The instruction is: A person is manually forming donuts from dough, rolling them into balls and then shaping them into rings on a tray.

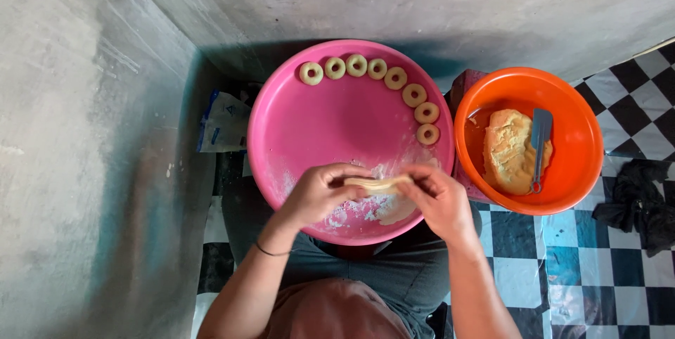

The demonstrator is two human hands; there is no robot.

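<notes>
Left hand (320, 193): over the near part of the pink tray (309, 135), fingertips pinching the left end of a dough strip (377, 184).
Right hand (439, 198): over the tray's near right rim, fingers pinched on the strip's right end.
Dough strip: held between both hands above a floured patch (365, 209) of the tray.
Dough rings (394, 79): eight along the tray's far right edge.
Orange bowl (576, 128): right of the tray, holding a dough lump (506, 150) and a scraper (540, 143).
</notes>
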